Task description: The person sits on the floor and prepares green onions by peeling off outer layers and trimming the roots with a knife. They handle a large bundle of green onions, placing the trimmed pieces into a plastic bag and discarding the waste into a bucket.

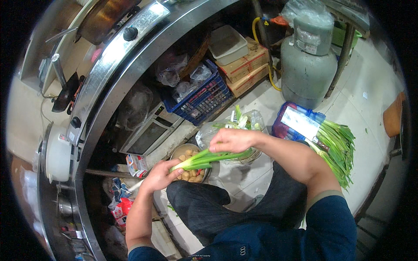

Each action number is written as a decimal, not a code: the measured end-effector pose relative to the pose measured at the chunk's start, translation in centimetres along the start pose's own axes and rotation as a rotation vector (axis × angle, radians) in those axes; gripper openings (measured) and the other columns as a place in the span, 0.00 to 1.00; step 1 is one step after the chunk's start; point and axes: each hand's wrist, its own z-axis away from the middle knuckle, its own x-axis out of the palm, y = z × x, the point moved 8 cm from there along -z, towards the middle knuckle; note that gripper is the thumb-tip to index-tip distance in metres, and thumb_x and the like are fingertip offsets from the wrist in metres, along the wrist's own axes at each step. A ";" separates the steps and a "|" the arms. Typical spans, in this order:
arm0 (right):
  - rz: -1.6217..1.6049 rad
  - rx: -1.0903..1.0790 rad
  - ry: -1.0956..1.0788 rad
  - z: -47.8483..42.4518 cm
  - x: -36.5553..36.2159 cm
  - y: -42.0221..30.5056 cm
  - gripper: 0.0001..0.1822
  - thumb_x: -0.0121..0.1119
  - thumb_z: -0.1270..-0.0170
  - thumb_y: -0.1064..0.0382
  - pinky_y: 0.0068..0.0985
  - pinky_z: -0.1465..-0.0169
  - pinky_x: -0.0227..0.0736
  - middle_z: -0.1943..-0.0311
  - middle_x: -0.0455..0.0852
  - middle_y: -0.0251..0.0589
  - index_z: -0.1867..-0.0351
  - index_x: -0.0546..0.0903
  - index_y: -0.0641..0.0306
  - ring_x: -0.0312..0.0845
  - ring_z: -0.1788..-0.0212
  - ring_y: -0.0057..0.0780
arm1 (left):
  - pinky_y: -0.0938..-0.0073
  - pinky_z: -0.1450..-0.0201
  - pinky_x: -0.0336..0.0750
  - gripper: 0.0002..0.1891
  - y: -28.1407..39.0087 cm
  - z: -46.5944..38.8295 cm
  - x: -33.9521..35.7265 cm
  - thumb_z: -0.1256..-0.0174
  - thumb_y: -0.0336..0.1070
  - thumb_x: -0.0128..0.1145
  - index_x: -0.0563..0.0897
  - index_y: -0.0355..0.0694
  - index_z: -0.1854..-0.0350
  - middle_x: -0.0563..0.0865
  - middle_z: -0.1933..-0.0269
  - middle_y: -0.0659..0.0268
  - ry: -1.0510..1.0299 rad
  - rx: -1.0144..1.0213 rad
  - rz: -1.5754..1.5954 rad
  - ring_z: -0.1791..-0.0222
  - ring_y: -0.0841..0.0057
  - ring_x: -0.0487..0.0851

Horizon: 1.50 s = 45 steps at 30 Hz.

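Observation:
My left hand (162, 176) grips a long leek or green garlic stalk (196, 159) near its lower part, and the white end (136, 186) sticks out behind the hand. My right hand (232, 140) has its fingers closed on the green leaves of the same stalk, further along. Under the stalk stands a bowl of potatoes (192, 177), partly covered by my left hand and knee. Beyond my right hand, a clear plastic bag (205, 134) lines a container holding leafy trimmings (242, 122).
A cleaver (300, 122) lies on a blue mesh pack (283, 132) beside a heap of green stalks (338, 140). A gas cylinder (308, 71) stands behind. A blue crate (202, 94), cardboard boxes (246, 60) and a microwave-like appliance (150, 132) sit under the steel counter (107, 76).

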 end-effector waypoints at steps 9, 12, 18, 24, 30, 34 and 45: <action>0.037 0.234 -0.041 1.1 0.6 0.4 0.16 0.53 0.20 0.52 0.36 0.58 0.78 0.71 0.86 0.41 0.54 0.83 0.64 0.84 0.65 0.31 | 0.62 0.58 0.77 0.13 -3.1 3.0 -1.6 0.24 0.42 0.58 0.83 0.37 0.53 0.84 0.67 0.53 0.092 -0.066 0.013 0.66 0.61 0.83; 0.333 0.142 0.010 0.5 1.8 0.0 0.15 0.55 0.22 0.53 0.36 0.58 0.78 0.73 0.83 0.44 0.56 0.83 0.64 0.84 0.65 0.33 | 0.62 0.57 0.77 0.13 -3.3 2.7 -1.4 0.24 0.43 0.58 0.82 0.36 0.53 0.84 0.67 0.53 0.068 -0.103 -0.002 0.66 0.61 0.83; -0.417 0.044 0.826 1.0 -5.7 2.7 0.11 0.56 0.23 0.59 0.21 0.69 0.66 0.74 0.75 0.25 0.65 0.82 0.59 0.69 0.72 0.17 | 0.75 0.63 0.72 0.10 -7.6 6.3 -1.6 0.22 0.39 0.57 0.82 0.37 0.56 0.79 0.70 0.71 0.351 -0.171 0.374 0.69 0.82 0.76; 0.684 0.392 0.489 0.3 -4.6 10.2 0.14 0.61 0.28 0.57 0.47 0.45 0.76 0.55 0.87 0.60 0.56 0.84 0.69 0.83 0.50 0.58 | 0.80 0.76 0.66 0.09 -19.8 18.3 3.2 0.17 0.40 0.50 0.80 0.42 0.50 0.72 0.76 0.77 0.853 -0.526 0.775 0.78 0.87 0.70; 0.896 0.502 0.076 -0.8 1.0 15.3 0.18 0.68 0.41 0.67 0.46 0.40 0.75 0.52 0.85 0.62 0.50 0.84 0.71 0.80 0.45 0.60 | 0.73 0.75 0.73 0.06 -33.2 30.2 21.8 0.20 0.34 0.49 0.75 0.43 0.47 0.79 0.70 0.66 1.203 -0.864 1.135 0.76 0.77 0.76; 0.932 0.538 0.000 -0.2 2.5 14.4 0.26 0.70 0.45 0.72 0.45 0.35 0.72 0.45 0.83 0.61 0.42 0.81 0.69 0.77 0.40 0.61 | 0.69 0.74 0.74 0.07 -38.3 30.1 32.3 0.22 0.31 0.48 0.71 0.42 0.47 0.79 0.69 0.63 1.271 -1.065 1.330 0.76 0.74 0.78; 1.350 0.914 0.476 10.2 -7.0 7.8 0.42 0.77 0.46 0.55 0.48 0.33 0.70 0.39 0.79 0.59 0.29 0.72 0.60 0.73 0.37 0.59 | 0.64 0.43 0.80 0.34 -44.5 16.9 38.1 0.34 0.32 0.64 0.66 0.27 0.27 0.83 0.40 0.48 0.969 -1.180 1.069 0.46 0.63 0.84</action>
